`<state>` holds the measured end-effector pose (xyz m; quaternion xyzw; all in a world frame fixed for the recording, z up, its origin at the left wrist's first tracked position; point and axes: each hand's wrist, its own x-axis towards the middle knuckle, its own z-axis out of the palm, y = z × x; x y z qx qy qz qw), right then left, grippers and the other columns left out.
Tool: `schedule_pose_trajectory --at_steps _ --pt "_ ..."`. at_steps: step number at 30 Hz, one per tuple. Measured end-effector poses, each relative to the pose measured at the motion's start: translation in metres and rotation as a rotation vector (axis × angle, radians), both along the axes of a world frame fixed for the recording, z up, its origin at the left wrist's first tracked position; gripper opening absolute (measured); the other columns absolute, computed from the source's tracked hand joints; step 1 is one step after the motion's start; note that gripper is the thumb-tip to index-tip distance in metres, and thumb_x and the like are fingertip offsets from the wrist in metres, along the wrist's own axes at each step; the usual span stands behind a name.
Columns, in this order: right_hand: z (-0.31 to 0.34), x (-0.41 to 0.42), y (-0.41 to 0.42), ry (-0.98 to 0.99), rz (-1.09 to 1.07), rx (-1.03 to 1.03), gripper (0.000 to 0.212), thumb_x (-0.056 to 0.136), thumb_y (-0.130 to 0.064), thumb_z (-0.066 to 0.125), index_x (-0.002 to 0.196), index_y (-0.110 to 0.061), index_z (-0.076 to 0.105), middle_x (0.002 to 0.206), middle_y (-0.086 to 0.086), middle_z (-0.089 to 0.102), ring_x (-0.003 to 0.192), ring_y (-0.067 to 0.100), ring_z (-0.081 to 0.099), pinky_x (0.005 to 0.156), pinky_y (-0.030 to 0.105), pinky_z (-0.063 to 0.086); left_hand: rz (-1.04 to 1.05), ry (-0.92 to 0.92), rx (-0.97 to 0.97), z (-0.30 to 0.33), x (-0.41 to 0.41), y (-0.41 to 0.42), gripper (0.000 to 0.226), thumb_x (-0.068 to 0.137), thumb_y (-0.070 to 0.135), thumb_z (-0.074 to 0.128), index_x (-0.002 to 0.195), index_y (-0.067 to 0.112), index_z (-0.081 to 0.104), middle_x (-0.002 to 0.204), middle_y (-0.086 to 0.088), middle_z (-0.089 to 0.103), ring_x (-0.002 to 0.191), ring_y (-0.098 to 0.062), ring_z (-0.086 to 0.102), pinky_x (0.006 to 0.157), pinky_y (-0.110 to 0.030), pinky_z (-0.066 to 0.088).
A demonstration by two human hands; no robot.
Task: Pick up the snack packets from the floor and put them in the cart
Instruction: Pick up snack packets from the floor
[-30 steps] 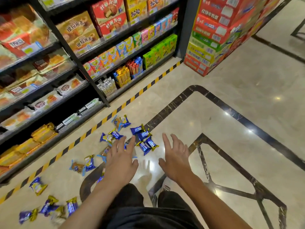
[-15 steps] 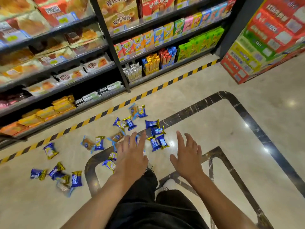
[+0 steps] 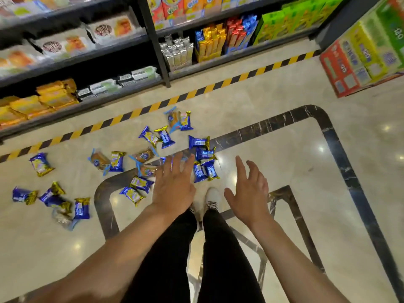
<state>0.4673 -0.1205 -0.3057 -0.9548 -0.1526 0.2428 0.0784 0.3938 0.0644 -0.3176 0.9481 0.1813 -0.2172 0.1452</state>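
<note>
Both hands, left (image 3: 175, 189) and right (image 3: 249, 197), hang wide and empty, presumably poised to gather the blue-and-gold foil snack packets (image 3: 204, 165) scattered on the glossy marble floor (image 3: 273, 154); no cart shows.

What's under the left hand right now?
The left hand hangs open above the floor, holding nothing. Blue packets show beside its fingertips, and two lie to its left. Whether more packets lie beneath the palm is hidden.

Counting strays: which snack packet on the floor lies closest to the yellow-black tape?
The blue-and-gold packet lying alone at far left, just below the hazard tape; the others lie farther from it.
</note>
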Motion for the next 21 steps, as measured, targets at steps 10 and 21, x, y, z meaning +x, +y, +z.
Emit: schedule_pose_trajectory --at_steps 10,21 --pt "-0.223 0.045 0.005 0.111 0.110 0.089 0.092 0.080 -0.033 0.072 0.155 -0.027 0.017 0.149 0.017 0.027 0.128 0.039 0.036 0.102 0.052 0.039 0.328 -0.041 -0.172 -0.235 0.040 -0.030 0.080 0.089 0.035 0.060 0.157 0.029 0.017 0.160 -0.009 0.018 0.145 -0.030 0.021 0.114 -0.045 0.030" --pt "-0.501 0.101 -0.006 0.325 0.212 0.000 0.088 0.087 -0.046 0.064 0.155 -0.040 0.009 0.150 0.015 0.024 0.133 0.038 0.024 0.099 0.050 0.041 0.547 0.196 -0.336 -0.514 0.046 -0.035 0.086 0.093 0.052 0.057 0.156 0.039 -0.001 0.164 -0.015 -0.002 0.151 -0.037 0.000 0.121 -0.051 0.013"
